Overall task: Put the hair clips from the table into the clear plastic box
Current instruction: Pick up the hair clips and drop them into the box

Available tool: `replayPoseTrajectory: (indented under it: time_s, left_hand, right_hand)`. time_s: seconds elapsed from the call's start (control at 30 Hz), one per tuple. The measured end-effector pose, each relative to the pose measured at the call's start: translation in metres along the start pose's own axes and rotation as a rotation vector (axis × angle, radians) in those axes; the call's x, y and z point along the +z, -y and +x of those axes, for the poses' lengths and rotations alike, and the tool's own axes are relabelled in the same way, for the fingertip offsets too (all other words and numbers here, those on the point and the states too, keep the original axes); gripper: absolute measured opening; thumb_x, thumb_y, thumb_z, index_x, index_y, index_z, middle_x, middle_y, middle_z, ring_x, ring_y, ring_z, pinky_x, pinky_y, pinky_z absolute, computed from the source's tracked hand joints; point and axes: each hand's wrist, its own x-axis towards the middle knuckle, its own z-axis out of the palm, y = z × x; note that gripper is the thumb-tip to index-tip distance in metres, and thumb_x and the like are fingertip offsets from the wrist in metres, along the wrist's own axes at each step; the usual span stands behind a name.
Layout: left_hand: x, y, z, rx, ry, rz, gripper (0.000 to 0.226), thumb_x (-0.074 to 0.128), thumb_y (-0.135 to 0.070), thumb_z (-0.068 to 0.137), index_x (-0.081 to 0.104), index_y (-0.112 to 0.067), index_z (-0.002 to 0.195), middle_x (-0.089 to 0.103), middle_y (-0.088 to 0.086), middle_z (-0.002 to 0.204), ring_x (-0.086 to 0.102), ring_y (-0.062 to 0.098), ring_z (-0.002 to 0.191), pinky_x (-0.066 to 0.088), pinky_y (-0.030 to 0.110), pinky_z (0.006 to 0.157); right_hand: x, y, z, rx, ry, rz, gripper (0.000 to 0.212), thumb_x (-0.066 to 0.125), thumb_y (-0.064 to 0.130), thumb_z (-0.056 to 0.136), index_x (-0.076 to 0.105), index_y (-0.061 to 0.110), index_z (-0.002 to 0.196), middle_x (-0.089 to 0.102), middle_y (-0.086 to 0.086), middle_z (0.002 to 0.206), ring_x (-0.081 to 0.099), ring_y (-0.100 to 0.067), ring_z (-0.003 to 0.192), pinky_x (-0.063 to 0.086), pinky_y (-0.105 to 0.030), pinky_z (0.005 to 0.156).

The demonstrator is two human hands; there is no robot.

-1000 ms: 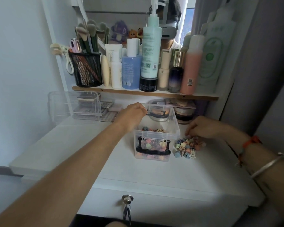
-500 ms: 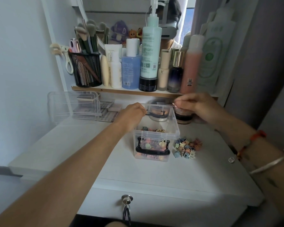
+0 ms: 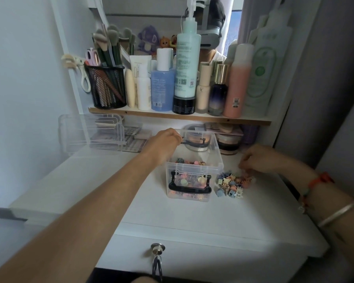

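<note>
Right of clear plastic box (image 3: 192, 173), right hand (image 3: 258, 159) hovers over hair clips (image 3: 231, 184), grip unclear; left hand (image 3: 164, 144) grips rim; loose pinch could scatter clips.

Open-topped box (image 3: 215, 152); left hand (image 3: 164, 144) on far rim; shelf (image 3: 243, 120) overhangs behind.

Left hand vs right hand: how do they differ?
The left hand holds the clear plastic box by its rim; the right hand reaches to the hair clips piled on the table. The right wrist wears bracelets; the left wrist is bare. Both have curled fingers.
</note>
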Motion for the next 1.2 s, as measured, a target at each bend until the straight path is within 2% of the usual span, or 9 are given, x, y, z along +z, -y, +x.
replayPoseTrajectory:
  time_s: [0.1, 0.23, 0.3, 0.4, 0.57, 0.7, 0.97, 1.1, 1.2]
  left_hand:
    - [0.000, 0.001, 0.000, -0.022, -0.018, -0.015, 0.027, 0.037, -0.016, 0.090, 0.049, -0.028, 0.069, 0.052, 0.000, 0.103, 0.052, 0.027, 0.090, 0.037, 0.031, 0.078]
    - [0.001, 0.001, 0.001, -0.036, -0.020, -0.040, 0.027, 0.038, -0.016, 0.090, 0.049, -0.028, 0.068, 0.052, 0.001, 0.103, 0.052, 0.027, 0.088, 0.037, 0.030, 0.076]
    - [0.001, 0.001, 0.001, -0.034, -0.018, -0.042, 0.027, 0.038, -0.016, 0.090, 0.049, -0.028, 0.068, 0.052, 0.001, 0.103, 0.052, 0.027, 0.087, 0.036, 0.030, 0.075]
    - [0.000, 0.002, 0.000, -0.036, -0.019, -0.044, 0.027, 0.038, -0.017, 0.090, 0.050, -0.028, 0.068, 0.053, 0.001, 0.100, 0.052, 0.026, 0.086, 0.036, 0.030, 0.071]
    - [0.000, 0.002, 0.000, -0.034, -0.019, -0.047, 0.026, 0.039, -0.017, 0.089, 0.050, -0.029, 0.069, 0.053, 0.001, 0.101, 0.053, 0.026, 0.087, 0.037, 0.031, 0.076]
    - [0.000, 0.002, -0.001, -0.039, -0.025, -0.049, 0.026, 0.039, -0.018, 0.090, 0.050, -0.028, 0.069, 0.053, 0.001, 0.102, 0.054, 0.027, 0.089, 0.038, 0.031, 0.077]
    - [0.000, 0.002, 0.000, -0.045, -0.026, -0.055, 0.026, 0.038, -0.018, 0.090, 0.050, -0.028, 0.069, 0.053, 0.000, 0.102, 0.053, 0.026, 0.088, 0.037, 0.029, 0.072]
    - [0.001, 0.001, -0.001, -0.046, -0.037, -0.050, 0.027, 0.038, -0.017, 0.089, 0.050, -0.028, 0.068, 0.053, 0.000, 0.104, 0.055, 0.028, 0.094, 0.037, 0.031, 0.077]
    - [0.001, 0.001, -0.001, -0.043, -0.036, -0.049, 0.027, 0.038, -0.017, 0.090, 0.049, -0.028, 0.068, 0.053, 0.000, 0.104, 0.054, 0.027, 0.092, 0.037, 0.029, 0.075]
  right_hand:
    - [-0.009, 0.016, -0.005, -0.095, -0.193, 0.345, 0.004, 0.065, 0.010, 0.082, 0.068, 0.011, 0.079, 0.063, -0.006, 0.078, 0.057, -0.018, 0.081, 0.048, -0.029, 0.076]
    - [-0.024, 0.051, -0.025, -0.353, -0.203, 0.724, 0.009, 0.061, 0.017, 0.085, 0.064, 0.015, 0.093, 0.063, -0.005, 0.082, 0.059, -0.006, 0.065, 0.045, -0.004, 0.055]
    - [-0.023, 0.055, -0.024, -0.363, -0.182, 0.692, 0.026, 0.059, 0.020, 0.087, 0.059, 0.012, 0.112, 0.066, -0.007, 0.097, 0.062, -0.006, 0.073, 0.047, -0.010, 0.064]
    - [-0.016, 0.042, -0.016, -0.260, -0.233, 0.389, 0.026, 0.061, 0.016, 0.087, 0.061, 0.006, 0.110, 0.065, -0.014, 0.113, 0.061, -0.023, 0.099, 0.043, -0.027, 0.083]
    - [0.001, 0.021, -0.013, -0.179, 0.062, -0.068, 0.023, 0.060, 0.010, 0.083, 0.069, 0.008, 0.105, 0.066, 0.000, 0.097, 0.056, -0.008, 0.083, 0.037, -0.005, 0.056]
    - [0.007, 0.020, -0.011, -0.182, 0.039, -0.075, 0.020, 0.061, 0.009, 0.083, 0.072, 0.008, 0.099, 0.067, 0.000, 0.087, 0.046, 0.004, 0.058, 0.032, 0.003, 0.041]
    - [-0.002, 0.029, -0.006, -0.196, -0.154, -0.017, 0.016, 0.060, 0.012, 0.084, 0.073, 0.008, 0.093, 0.070, -0.008, 0.107, 0.062, -0.021, 0.101, 0.045, -0.026, 0.080]
    - [0.011, 0.025, -0.006, -0.197, 0.007, -0.151, 0.017, 0.063, 0.016, 0.083, 0.073, 0.012, 0.095, 0.072, -0.003, 0.104, 0.059, -0.011, 0.087, 0.042, -0.018, 0.064]
    - [0.010, 0.024, -0.003, -0.180, -0.135, -0.070, 0.014, 0.061, 0.011, 0.083, 0.074, 0.015, 0.087, 0.072, -0.003, 0.098, 0.062, -0.014, 0.091, 0.045, -0.020, 0.070]
